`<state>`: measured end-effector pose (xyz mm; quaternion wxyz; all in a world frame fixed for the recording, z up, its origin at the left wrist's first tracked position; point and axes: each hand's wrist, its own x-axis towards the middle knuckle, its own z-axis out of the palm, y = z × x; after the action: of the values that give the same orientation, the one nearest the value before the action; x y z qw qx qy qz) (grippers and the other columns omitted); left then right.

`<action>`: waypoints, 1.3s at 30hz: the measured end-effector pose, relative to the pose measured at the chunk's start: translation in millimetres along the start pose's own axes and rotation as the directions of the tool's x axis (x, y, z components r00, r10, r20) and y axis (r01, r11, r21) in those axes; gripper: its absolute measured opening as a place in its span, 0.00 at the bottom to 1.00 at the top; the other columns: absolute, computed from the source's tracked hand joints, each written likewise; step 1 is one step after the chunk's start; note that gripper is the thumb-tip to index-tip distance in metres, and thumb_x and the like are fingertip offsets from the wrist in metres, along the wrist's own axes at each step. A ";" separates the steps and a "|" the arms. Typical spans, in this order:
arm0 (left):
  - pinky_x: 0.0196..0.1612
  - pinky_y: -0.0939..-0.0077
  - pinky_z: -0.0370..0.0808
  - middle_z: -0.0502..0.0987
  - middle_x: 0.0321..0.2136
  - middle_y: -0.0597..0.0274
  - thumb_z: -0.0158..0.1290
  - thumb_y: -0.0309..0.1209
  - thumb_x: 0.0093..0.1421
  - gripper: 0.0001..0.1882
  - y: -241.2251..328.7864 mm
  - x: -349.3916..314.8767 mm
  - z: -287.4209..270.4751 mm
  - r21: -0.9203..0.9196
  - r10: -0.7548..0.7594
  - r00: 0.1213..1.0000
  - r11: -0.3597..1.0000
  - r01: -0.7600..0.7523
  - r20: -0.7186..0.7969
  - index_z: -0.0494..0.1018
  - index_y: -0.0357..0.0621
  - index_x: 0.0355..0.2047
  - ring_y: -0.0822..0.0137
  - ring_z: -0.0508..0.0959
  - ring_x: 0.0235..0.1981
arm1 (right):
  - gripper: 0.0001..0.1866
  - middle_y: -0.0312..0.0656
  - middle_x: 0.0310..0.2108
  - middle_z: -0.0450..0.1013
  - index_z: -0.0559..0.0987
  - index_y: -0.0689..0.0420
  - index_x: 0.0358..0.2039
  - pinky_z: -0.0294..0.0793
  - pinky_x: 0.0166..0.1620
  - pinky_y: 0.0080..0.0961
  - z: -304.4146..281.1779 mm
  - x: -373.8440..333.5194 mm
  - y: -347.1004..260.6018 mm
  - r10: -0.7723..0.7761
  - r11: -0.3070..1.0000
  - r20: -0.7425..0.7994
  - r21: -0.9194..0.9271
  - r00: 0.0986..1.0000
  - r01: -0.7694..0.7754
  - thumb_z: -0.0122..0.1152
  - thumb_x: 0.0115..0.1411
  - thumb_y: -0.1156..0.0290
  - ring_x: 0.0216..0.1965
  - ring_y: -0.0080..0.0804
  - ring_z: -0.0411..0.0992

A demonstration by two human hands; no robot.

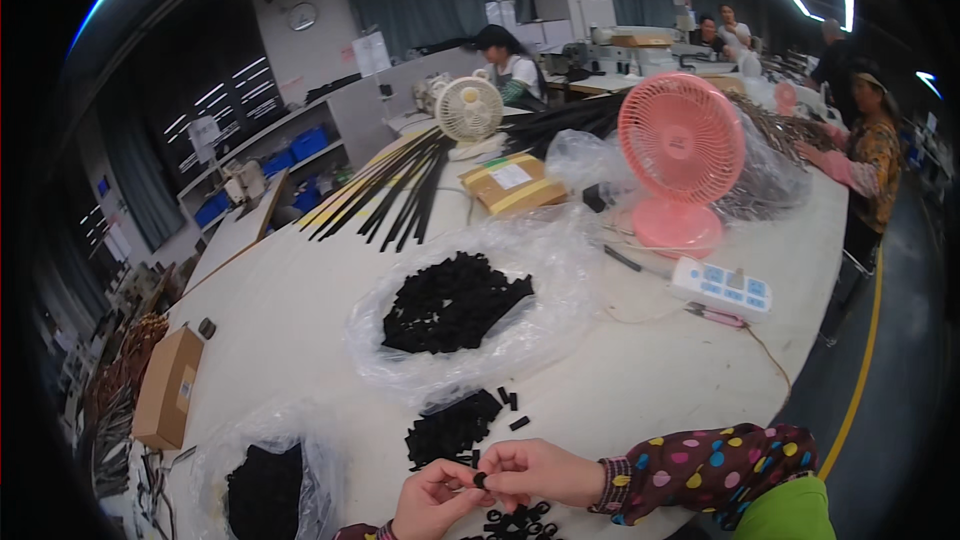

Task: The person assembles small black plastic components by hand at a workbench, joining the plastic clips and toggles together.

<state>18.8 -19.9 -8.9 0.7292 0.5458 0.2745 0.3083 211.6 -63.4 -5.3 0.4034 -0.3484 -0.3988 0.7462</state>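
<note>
Through the head camera I am seeing both hands meeting over the near edge of the white table (650, 370), and one small black piece (480, 481) is sitting right between their fingertips. The left hand (437, 500) is pinching it with thumb and fingertips nearly closed; the right hand (530, 472) is gripping it the same way from the other side, with its lower fingers curling in. I am judging this piece to be mid-way through its handling, but the fingers are covering too much of it for me to tell its exact shape.

Just below the hands, partly running out of the view, a small group of ring-like black pieces (525, 522) is lying loose, and I am reading those as the ones already worked. Just beyond the hands, a heap of short black pieces (452, 428) is waiting, by my judgement unworked, with a few strays (519, 423) lying to its right. Farther out, an open clear plastic bag (560, 310) is holding a much larger black mass (455, 305), which I am counting as further stock. At the lower left, a second clear bag (325, 470) is holding more black material (262, 500); I am not making out whether that is finished or raw. Going by the heaps, I am putting the work at an early stage, with far more remaining than done
</note>
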 end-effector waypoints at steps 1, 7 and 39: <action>0.40 0.70 0.76 0.73 0.32 0.55 0.52 0.17 0.52 0.08 3.4 -2.2 0.9 0.053 -0.016 1.000 0.998 0.016 -0.001 0.65 0.34 0.33 0.62 0.77 0.33 | 0.06 0.31 0.26 0.69 0.69 0.57 0.33 0.66 0.27 0.11 1.3 -0.6 -0.2 0.023 0.999 0.004 0.033 1.000 -0.023 0.54 0.56 0.72 0.24 0.15 0.69; 0.43 0.74 0.73 0.71 0.35 0.58 0.51 0.16 0.52 0.07 -1.9 -3.5 1.4 0.096 0.077 0.996 0.993 -0.074 -0.034 0.65 0.36 0.31 0.72 0.72 0.37 | 0.08 0.32 0.22 0.70 0.71 0.58 0.31 0.68 0.26 0.13 15.2 -5.9 3.0 -0.422 0.751 -0.097 -0.594 0.901 0.288 0.59 0.52 0.73 0.23 0.16 0.70; 0.27 0.85 0.71 0.74 0.29 0.66 0.52 0.29 0.56 0.11 13.0 -3.2 13.1 0.769 -0.139 0.977 0.638 -0.038 0.164 0.70 0.43 0.40 0.78 0.73 0.22 | 0.07 0.40 0.26 0.72 0.73 0.58 0.31 0.71 0.31 0.24 -22.7 4.1 -7.8 -0.451 0.400 0.037 -0.885 0.892 0.239 0.55 0.54 0.69 0.26 0.31 0.72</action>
<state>24.5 -27.8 7.2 0.4613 0.8246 0.3169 0.0832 231.5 -49.9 -9.3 0.3551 -0.4890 -0.7393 0.2971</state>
